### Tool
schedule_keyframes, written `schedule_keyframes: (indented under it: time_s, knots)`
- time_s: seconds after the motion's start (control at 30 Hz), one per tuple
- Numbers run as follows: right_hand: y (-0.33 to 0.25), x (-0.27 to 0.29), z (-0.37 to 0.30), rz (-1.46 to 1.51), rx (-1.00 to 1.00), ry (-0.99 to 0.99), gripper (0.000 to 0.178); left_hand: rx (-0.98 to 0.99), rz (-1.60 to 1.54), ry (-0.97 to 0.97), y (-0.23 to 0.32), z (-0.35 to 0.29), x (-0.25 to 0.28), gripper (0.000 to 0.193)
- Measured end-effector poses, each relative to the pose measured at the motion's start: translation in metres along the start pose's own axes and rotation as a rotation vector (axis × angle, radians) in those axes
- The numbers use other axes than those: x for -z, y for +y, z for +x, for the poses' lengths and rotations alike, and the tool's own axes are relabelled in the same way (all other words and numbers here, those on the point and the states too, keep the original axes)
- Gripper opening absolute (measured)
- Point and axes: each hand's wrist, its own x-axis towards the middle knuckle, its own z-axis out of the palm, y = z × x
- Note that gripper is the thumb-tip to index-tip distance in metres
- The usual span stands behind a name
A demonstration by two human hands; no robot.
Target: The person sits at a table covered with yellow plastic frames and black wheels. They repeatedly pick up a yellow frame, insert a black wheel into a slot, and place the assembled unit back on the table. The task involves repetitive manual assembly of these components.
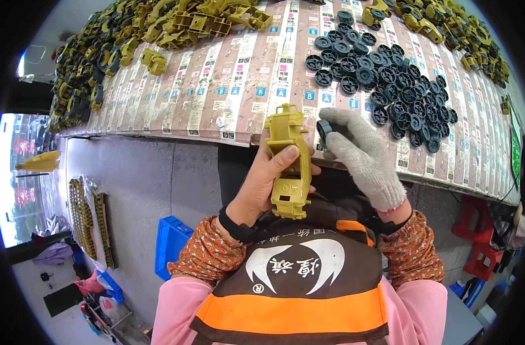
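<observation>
My bare left hand (274, 172) grips a yellow-green plastic toy vehicle chassis (289, 190), held upright over my lap at the table's near edge. Its thumb presses on the middle of the part, and the fingertips show on the far side. Just to the right, my right hand (360, 152), in a grey knitted glove, pinches a small dark wheel (324, 129) between thumb and fingers. A small gap separates the wheel from the chassis. Beyond the gloved hand lies a pile of loose dark wheels (397, 86) on the table (239, 86).
Heaped yellow-green chassis parts (187, 23) lie at the table's back left, with parts bearing dark wheels (104, 63) along the left edge. Another such heap (463, 34) stands back right. A blue bin (171, 244) is on the floor at left; red stools (478, 236) stand at right.
</observation>
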Motion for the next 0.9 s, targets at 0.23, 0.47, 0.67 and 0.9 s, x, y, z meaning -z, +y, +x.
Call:
schedule_keyframes:
  time_s: [0.23,0.47,0.67,0.9]
  knots:
    - [-0.007,-0.022,-0.012,0.346,-0.148,-0.015,0.041,-0.027,0.129,0.008,-0.006,-0.005,-0.01,0.081]
    - [-0.002,-0.032,-0.023,0.302,-0.202,0.131,0.036,-0.217,0.315,-0.026,-0.02,0.002,-0.006,0.086]
    - [0.022,-0.029,-0.041,-0.327,0.294,0.115,0.048,-0.39,0.66,-0.106,-0.027,0.008,-0.002,0.088]
    - [0.004,-0.017,-0.046,-0.438,0.2,0.075,0.043,-0.46,0.859,-0.149,-0.032,0.009,-0.002,0.088]
